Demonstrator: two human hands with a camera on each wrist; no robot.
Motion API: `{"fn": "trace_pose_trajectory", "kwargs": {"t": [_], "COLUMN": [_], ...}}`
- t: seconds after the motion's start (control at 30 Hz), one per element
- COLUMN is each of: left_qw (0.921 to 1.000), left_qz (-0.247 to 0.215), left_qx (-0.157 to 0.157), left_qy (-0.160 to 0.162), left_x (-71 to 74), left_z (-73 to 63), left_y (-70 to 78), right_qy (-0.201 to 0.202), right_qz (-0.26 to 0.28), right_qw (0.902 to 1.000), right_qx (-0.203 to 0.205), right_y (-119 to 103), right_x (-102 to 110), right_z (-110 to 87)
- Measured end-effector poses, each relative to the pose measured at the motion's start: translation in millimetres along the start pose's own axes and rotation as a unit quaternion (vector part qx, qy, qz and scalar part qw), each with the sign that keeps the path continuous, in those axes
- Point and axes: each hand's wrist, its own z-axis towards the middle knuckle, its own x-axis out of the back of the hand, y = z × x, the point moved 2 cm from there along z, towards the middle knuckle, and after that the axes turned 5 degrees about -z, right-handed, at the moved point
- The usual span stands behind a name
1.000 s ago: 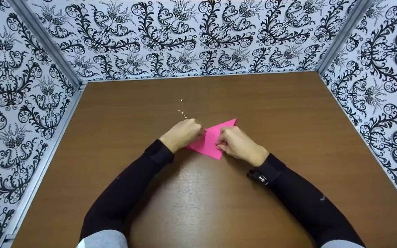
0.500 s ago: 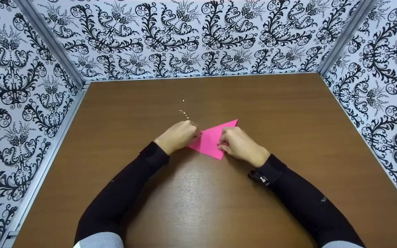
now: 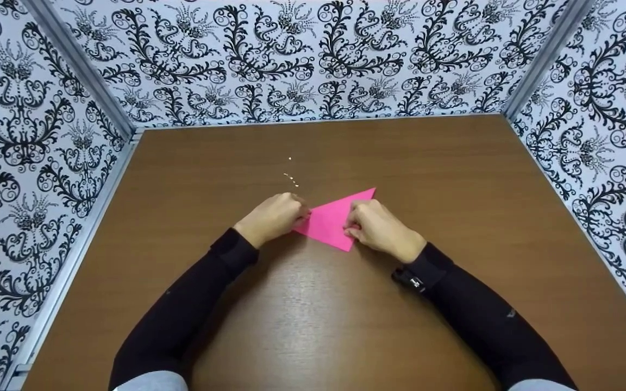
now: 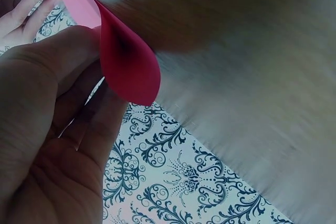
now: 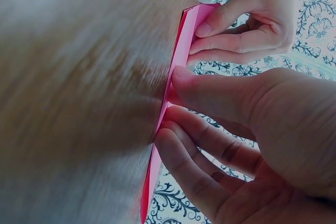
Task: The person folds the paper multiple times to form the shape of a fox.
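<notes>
The pink sheet (image 3: pixel 326 222) at the centre looks like smooth matt paper. Towards 6 o'clock, the brown table (image 3: pixel 313 331) has a smooth wood-grain finish with a soft gloss. The left sleeve (image 3: pixel 182 304) at 8 o'clock and right sleeve (image 3: pixel 487 312) at 4 are dull cloth. The left rail (image 3: pixel 80 65) at 10 and right rail (image 3: pixel 544 60) at 2 look like satin metal; the patterned wall (image 3: pixel 313 60) at 12 appears smooth.

The head view is bright, with pale glare on the surface (image 3: pixel 302 315) toward six o'clock and soft shadow beside the left sleeve (image 3: pixel 182 309). Both wrist views are dimmer: the left hand (image 4: pixel 37 145) looks dark, and the surface is blurred, at two o'clock in the left, nine in the right.
</notes>
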Motion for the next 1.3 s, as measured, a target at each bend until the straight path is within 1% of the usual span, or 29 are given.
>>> {"fn": "trace_pose_trajectory", "kwargs": {"t": [0.13,0.23,0.37,0.63,0.83,0.97,1.13,1.3], "left_qw": [0.9998,0.9997,0.9997,0.9995,0.9996,0.9998,0.9998,0.9996], "left_qz": [0.004,0.004,0.003,0.008,-0.004,-0.004,-0.006,-0.005], "left_qx": [-0.019,-0.024,-0.020,-0.022,-0.021,-0.017,-0.013,-0.018], "left_qy": [0.002,0.005,0.012,0.019,0.016,0.013,0.013,0.022], "left_x": [-0.7,-2.2,-4.1,-4.7,-4.0,-4.7,-2.1,-0.3], "left_z": [-3.2,-4.7,-5.6,-7.7,-8.5,-8.8,-11.8,-15.5], "left_y": [-1.5,-3.4,-5.2,-5.1,-6.0,-7.2,-4.7,-4.6], "right_qy": [-0.001,0.000,0.002,0.000,-0.004,-0.009,-0.001,0.004], "right_qz": [-0.003,-0.005,-0.007,-0.005,-0.004,-0.004,-0.009,-0.014], "right_qw": [1.0000,1.0000,1.0000,1.0000,0.9999,0.9998,0.9999,0.9999], "right_qx": [-0.001,-0.002,-0.002,-0.001,-0.011,-0.018,-0.005,0.002], "right_y": [2.0,2.8,2.7,2.8,1.0,0.2,-0.5,-0.6], "right_x": [-0.7,-1.1,-1.1,-1.8,0.0,0.5,0.4,0.0], "right_z": [-0.6,-0.9,-1.4,-0.7,-0.4,0.0,-0.2,0.0]}}
